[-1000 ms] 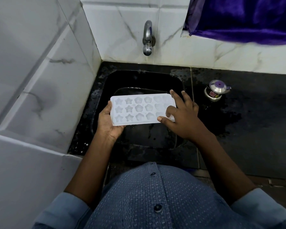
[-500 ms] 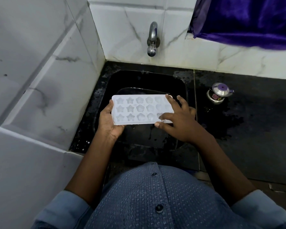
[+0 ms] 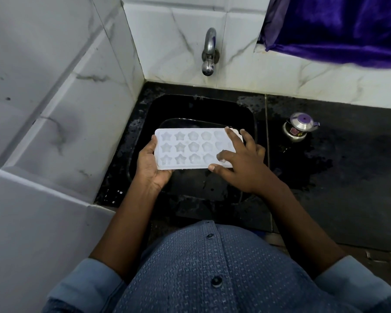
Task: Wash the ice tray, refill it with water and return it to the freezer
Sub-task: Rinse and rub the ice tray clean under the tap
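head view, looking down over a black sink (image 3: 253, 123) set in a dark counter (image 3: 352, 195).

ice tray (image 3: 190, 150): white, rectangular, three rows of star and flower shaped cells. held level and face up above the basin, long side running left to right, apart from the sink walls. whether the cells hold water: cannot tell.

left hand (image 3: 150, 164): clasps the tray's left short end. thumb lies on the top edge, palm turned up, fingers go under the tray and are hidden.

right hand (image 3: 243, 164): lies on top of the tray's right end and covers the last cells. fingers are spread, forefinger bent with its tip in a near-row cell, thumb tip against the near long edge. the hand is laid on the tray, not wrapped round it.

tap (image 3: 209, 53): metal, fixed to the back wall tiles (image 3: 167, 41), spout above the far rim of the sink, well behind the tray.

in the basin, under the tray, a dark rounded shape shows at the far side; cannot tell what it is.

counter right of the sink looks wet in patches. a small steel pot (image 3: 299, 128) with a purple knobbed lid stands there, upright, well apart from the right hand.

purple cloth (image 3: 339, 28) hangs at top right, above the counter. a blue patterned shirt (image 3: 212, 274) with dark buttons fills the bottom of the view.
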A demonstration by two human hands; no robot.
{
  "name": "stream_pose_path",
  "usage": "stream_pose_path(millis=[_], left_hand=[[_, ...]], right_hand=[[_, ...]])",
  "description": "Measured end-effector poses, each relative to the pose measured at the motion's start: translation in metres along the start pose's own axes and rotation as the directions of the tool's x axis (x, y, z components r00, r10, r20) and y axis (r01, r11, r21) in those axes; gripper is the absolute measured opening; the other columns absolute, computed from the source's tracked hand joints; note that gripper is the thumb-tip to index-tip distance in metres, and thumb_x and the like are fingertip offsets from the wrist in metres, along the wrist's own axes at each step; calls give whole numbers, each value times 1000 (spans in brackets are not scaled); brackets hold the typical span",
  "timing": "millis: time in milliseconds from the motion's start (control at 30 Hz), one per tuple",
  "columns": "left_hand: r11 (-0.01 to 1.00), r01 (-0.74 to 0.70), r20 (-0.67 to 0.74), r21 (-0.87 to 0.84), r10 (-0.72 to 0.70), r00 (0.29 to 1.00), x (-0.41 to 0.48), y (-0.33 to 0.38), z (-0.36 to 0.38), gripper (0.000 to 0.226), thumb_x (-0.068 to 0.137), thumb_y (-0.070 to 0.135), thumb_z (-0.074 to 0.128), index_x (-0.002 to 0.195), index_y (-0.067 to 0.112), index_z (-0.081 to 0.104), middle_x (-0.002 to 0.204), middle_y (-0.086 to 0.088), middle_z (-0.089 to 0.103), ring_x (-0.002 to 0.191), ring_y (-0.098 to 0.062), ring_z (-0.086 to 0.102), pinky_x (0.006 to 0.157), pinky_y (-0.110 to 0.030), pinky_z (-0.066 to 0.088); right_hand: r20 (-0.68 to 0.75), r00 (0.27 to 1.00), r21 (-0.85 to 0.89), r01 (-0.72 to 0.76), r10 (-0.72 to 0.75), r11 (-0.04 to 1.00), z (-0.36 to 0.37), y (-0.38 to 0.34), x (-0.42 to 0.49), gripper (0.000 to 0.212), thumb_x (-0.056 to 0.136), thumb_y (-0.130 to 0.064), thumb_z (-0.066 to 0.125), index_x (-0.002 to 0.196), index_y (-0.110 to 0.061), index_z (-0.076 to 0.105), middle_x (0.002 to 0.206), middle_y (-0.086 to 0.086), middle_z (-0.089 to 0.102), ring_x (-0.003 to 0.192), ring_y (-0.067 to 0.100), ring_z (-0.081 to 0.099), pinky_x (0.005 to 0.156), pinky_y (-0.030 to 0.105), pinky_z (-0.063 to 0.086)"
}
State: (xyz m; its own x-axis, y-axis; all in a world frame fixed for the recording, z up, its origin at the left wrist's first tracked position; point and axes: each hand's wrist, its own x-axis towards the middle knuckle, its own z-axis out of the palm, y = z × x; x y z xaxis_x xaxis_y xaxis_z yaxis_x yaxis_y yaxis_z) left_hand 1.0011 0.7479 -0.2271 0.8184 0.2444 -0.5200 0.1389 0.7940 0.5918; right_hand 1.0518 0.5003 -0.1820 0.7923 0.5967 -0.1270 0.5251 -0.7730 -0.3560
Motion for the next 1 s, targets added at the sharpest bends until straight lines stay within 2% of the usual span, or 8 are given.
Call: stream_pose_path(millis=[200,367,500,600,700,800,900,1000], left_hand=[[1000,-8,-3,-8,8,1000,-3,3,2,56,110,46,42,143,4,60,135,-20,70,126,-40,67,93,-56,59],[1000,0,-4,-25,0,1000,-3,1,1,55,110,46,44,143,5,61,135,-20,71,122,-39,69,89,-55,61],[1000,-4,-1,-2,4,1000,-6,0,6,54,110,45,43,141,5,62,132,-20,72,115,-37,73,82,-51,63],[1000,3,-2,10,-3,1000,-7,-1,8,56,111,46,41,142,5,62,132,-20,72,119,-39,71,85,-52,62],[1000,8,-5,10,-8,1000,-5,-2,9,57,110,47,41,145,5,60,135,-20,70,127,-40,66,90,-54,60],[1000,5,-8,-3,-5,1000,-4,0,9,56,111,46,41,146,5,59,136,-20,70,129,-40,65,88,-54,61],[1000,8,-11,-18,-9,1000,-4,1,9,55,111,45,41,145,6,59,135,-19,70,126,-40,67,85,-54,63],[999,15,-14,-32,-16,1000,-3,0,8,55,110,46,42,146,7,59,136,-19,70,126,-40,67,85,-54,63]], right_hand=[[13,1000,-2,-11,11,1000,-4,2,-2,50,96,-76,41,115,-39,71,175,-4,-5,157,25,-18,117,56,1],[-62,997,-68,-40,36,997,-6,4,-2,46,100,-71,40,114,-40,72,175,-1,-3,158,29,-13,116,51,0],[-25,1000,-45,-14,13,999,-5,2,-2,48,100,-70,41,105,-38,76,175,-2,-5,158,29,-14,116,55,3],[-16,1000,-10,3,-3,1000,-4,3,-2,52,96,-75,39,98,-36,74,175,-2,-6,158,29,-15,117,57,5],[-18,1000,22,-7,8,1000,-4,7,-3,54,94,-79,37,107,-40,72,175,-3,-6,158,28,-15,117,58,4],[3,1000,58,-7,6,998,-4,9,-5,61,89,-83,33,115,-42,71,175,-4,-4,158,26,-15,117,59,3],[31,999,56,-10,9,998,-7,10,-5,50,95,-77,41,115,-43,72,175,-4,-3,158,25,-15,118,57,0],[-20,999,-8,-26,25,1000,-8,10,-4,46,99,-72,41,115,-43,73,175,-3,-2,158,28,-13,117,55,1]])
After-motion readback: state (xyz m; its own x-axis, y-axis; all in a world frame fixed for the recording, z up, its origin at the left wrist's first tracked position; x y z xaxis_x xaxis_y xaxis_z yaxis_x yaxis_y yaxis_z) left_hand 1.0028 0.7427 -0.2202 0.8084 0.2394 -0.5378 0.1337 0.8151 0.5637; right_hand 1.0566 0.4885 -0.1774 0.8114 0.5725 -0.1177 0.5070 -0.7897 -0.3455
